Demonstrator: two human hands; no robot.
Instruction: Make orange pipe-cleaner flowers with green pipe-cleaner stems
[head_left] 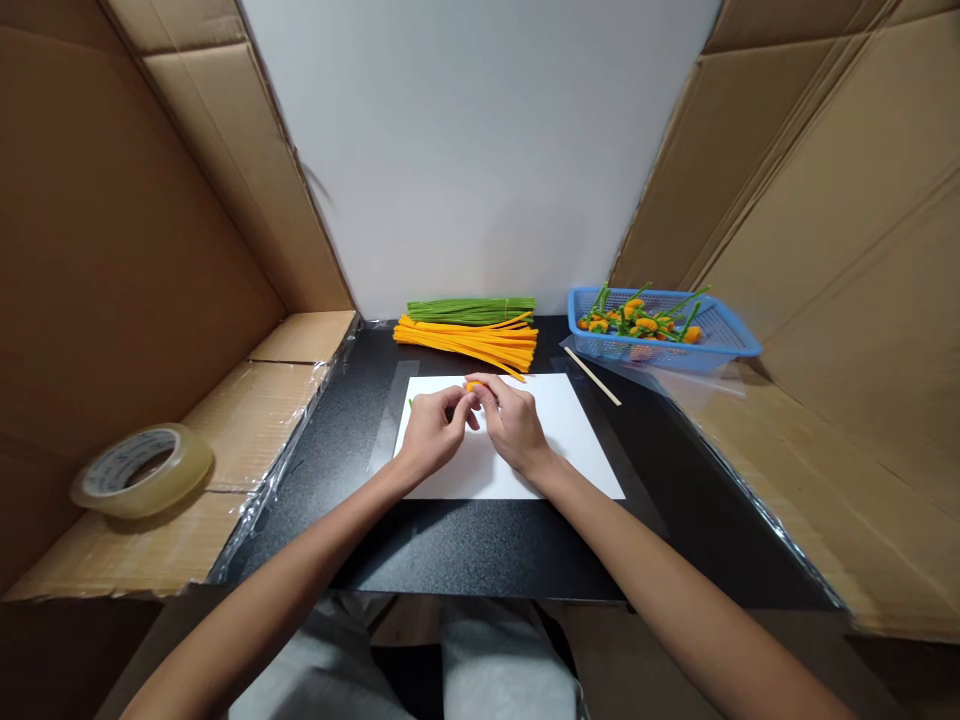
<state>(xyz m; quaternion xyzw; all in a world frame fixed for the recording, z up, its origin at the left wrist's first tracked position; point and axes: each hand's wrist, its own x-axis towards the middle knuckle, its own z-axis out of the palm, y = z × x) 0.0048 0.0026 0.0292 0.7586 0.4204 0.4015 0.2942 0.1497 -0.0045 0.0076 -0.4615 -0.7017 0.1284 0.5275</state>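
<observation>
Both my hands meet over a white sheet of paper (570,440) on the black tabletop (465,540). My left hand (431,435) and my right hand (514,420) have their fingers pinched together around a small orange pipe-cleaner piece (472,385). A bit of green stem (411,403) pokes out to the left of my left hand. Most of the piece is hidden by my fingers.
Behind the paper lie a bundle of orange pipe cleaners (469,342) and a bundle of green ones (471,310). A blue basket (724,335) at the right holds several finished orange-and-green pieces. A thin wooden stick (592,376) lies beside it. A roll of clear tape (142,470) rests on cardboard at the left.
</observation>
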